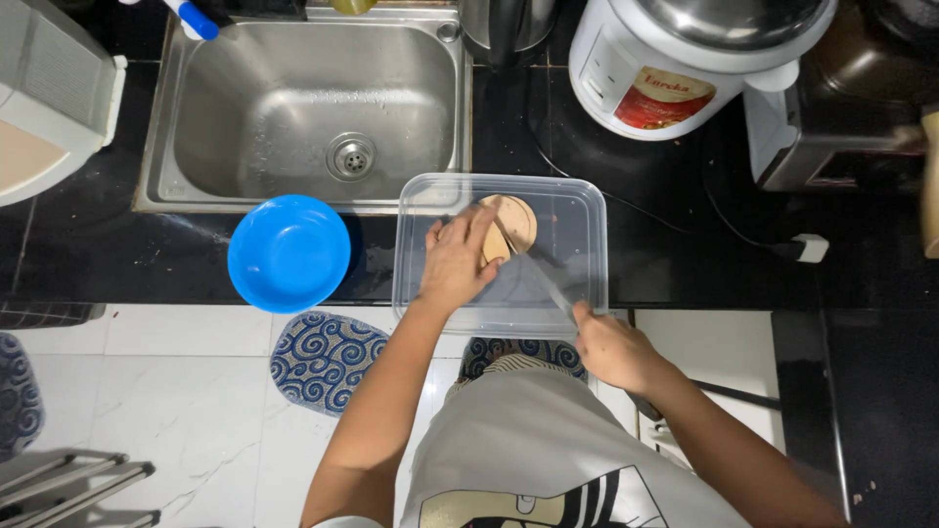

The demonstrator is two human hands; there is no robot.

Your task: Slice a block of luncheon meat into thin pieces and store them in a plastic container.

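Clear plastic formed the rectangular container [577,210] that stood on the black desk [675,264], just in front of the steel sink [293,88] and overhanging the desk's near edge. Inside it, toward the far left, we saw a round tan piece of food [516,220], pale brown and flat. Our left hand [458,262] lay over the container with its fingers [481,223] stretched forward and pressed on the near side of that piece, partly covering it. Our right hand [611,347] was closed around the handle of a knife [546,279] at the container's near right corner; the thin blade ran up and to the left, its tip reaching the tan piece just beside the left fingertips. The piece thus lay under the left hand and well apart from the right, joined to it only by the blade. A blue bowl [289,252] sat on the desk just left of the container. A white rice cooker [675,59] stood at the far right, and patterned blue mats [323,357] lay on the white floor below.
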